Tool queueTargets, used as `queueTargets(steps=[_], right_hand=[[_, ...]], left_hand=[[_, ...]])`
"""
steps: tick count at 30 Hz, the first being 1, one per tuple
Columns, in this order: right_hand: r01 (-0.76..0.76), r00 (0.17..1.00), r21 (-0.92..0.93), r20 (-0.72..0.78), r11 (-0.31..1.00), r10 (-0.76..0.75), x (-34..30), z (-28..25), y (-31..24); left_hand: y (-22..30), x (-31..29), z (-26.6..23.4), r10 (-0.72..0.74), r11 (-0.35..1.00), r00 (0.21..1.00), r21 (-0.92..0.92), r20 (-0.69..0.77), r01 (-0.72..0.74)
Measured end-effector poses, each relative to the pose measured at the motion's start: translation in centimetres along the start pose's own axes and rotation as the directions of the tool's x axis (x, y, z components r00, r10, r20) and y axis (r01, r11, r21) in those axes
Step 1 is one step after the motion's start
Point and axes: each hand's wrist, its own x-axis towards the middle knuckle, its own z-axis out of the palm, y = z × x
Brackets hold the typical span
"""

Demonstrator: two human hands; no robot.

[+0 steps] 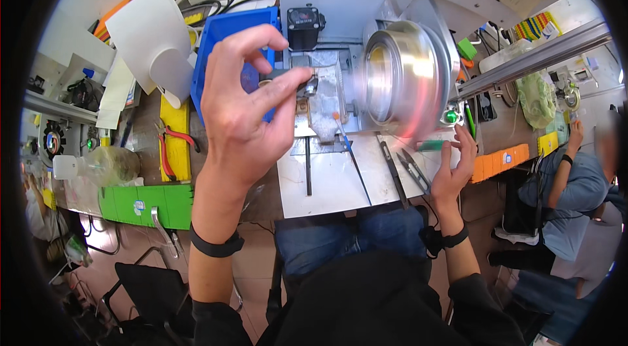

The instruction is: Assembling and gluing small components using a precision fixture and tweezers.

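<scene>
Closest to my camera, tweezers (413, 172) lie on the worktop (314, 200), presumably for easy reach. Just beside them I have the right hand (453, 172) loosely spread, no object visibly grasped, near the blurred metal drum (399, 77). Farther in, my left hand (239, 110) sets its thumb against a small dark part (306, 87), probably to steady it; whether that grip closes, I cannot tell. The part lies at the thumb tip, left of the drum. Beyond stands a black box (304, 26).
</scene>
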Motion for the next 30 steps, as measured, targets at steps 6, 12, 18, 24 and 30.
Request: queueTargets(steps=[6,12,18,24,30], right_hand=[[-0.021,0.999,-0.014,0.025,1.000,0.021,0.05,-0.18,-0.20],[-0.021,1.000,0.023,0.003,1.000,0.021,0.02,-0.05,-0.13],[-0.010,1.000,0.003,0.007,1.000,0.010,0.00,-0.10,-0.08],[-0.008,1.000,0.008,0.006,1.000,0.008,0.06,-0.10,-0.10],[-0.015,1.000,-0.001,0.007,1.000,0.015,0.03,-0.16,-0.18]], left_hand=[[-0.04,0.21,0.21,0.000,0.999,1.000,-0.045,-0.021,-0.001],[-0.01,0.34,0.13,0.008,0.999,1.000,-0.043,-0.013,-0.008],[0.12,0.42,-0.19,-0.008,0.999,0.999,-0.030,0.052,0.010],[-0.07,0.46,0.20,0.031,0.998,0.999,-0.045,-0.011,-0.032],[-0.12,0.51,0.21,0.037,0.998,0.999,-0.049,-0.011,-0.037]])
